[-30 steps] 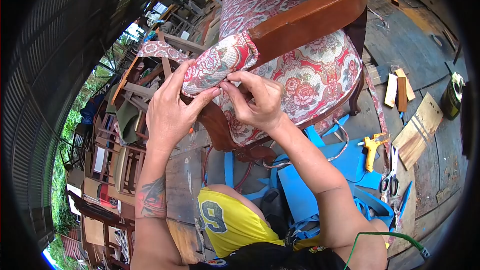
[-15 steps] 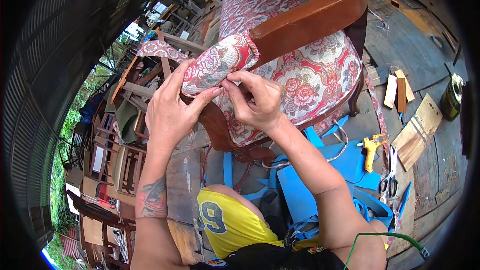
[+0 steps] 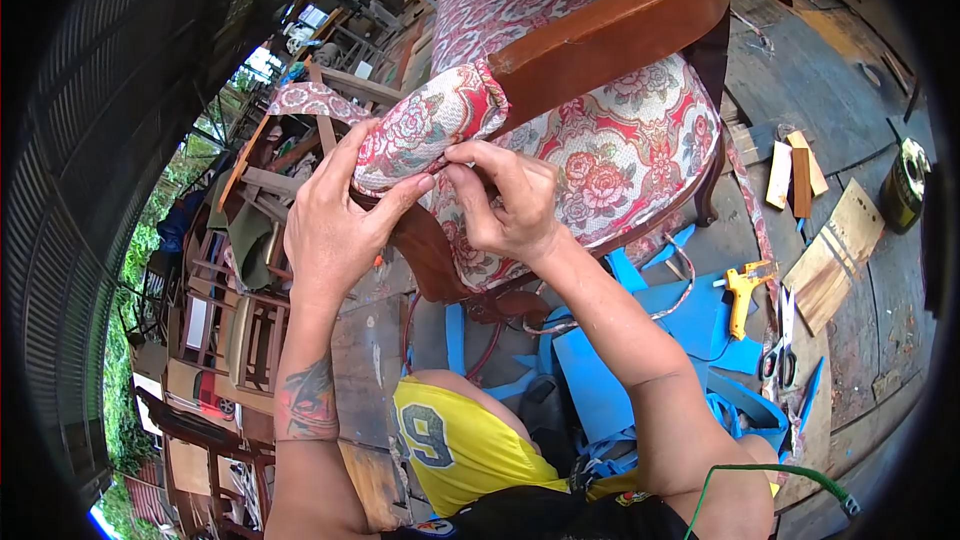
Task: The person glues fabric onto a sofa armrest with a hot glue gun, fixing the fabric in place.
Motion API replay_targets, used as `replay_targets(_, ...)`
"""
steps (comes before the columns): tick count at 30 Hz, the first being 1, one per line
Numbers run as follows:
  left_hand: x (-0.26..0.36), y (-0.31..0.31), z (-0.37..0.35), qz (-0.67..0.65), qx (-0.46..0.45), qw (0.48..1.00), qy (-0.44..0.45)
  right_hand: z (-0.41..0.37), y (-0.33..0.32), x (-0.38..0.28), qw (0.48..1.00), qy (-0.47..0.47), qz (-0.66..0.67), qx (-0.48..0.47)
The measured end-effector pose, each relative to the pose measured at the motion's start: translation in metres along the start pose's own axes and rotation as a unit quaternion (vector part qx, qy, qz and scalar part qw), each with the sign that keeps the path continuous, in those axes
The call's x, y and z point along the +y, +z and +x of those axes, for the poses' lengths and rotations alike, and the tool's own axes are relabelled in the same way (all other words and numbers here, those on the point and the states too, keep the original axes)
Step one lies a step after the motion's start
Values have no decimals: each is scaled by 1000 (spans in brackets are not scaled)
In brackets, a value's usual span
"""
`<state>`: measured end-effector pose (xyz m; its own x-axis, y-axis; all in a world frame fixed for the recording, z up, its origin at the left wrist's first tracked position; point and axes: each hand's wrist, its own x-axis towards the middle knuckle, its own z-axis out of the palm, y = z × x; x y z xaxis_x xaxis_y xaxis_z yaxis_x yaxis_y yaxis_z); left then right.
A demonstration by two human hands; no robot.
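A padded armrest cover (image 3: 428,128) in red and cream floral fabric sits on the front of the sofa's brown wooden arm (image 3: 615,25). My left hand (image 3: 335,210) is wrapped round the front end of this pad, its thumb pressed along the lower edge. Beside that thumb, my right hand (image 3: 512,202) pinches the fabric's lower edge between thumb and forefinger. Whether anything small is in that pinch cannot be made out. Below and behind lies the matching floral sofa seat (image 3: 625,175).
On the floor to the right are a yellow glue gun (image 3: 743,298), scissors (image 3: 782,345), blue sheet scraps (image 3: 600,380), wood offcuts (image 3: 835,260) and a can (image 3: 905,185). Wooden chair frames (image 3: 235,315) are stacked at left. A green cord (image 3: 790,470) crosses near my right elbow.
The view has shifted slightly, so the sofa arm and both hands appear a little further left. My hands keep nearly the same hold at the pad's lower edge.
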<state>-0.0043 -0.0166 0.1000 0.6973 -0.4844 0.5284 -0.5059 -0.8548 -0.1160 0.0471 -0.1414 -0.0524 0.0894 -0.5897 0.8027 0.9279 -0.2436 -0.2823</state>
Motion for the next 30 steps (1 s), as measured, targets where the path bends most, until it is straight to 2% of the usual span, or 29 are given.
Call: replay_targets(30,11,-4,-1,4,-8,999,-32,4,0,-4,1000,8,-13,-6)
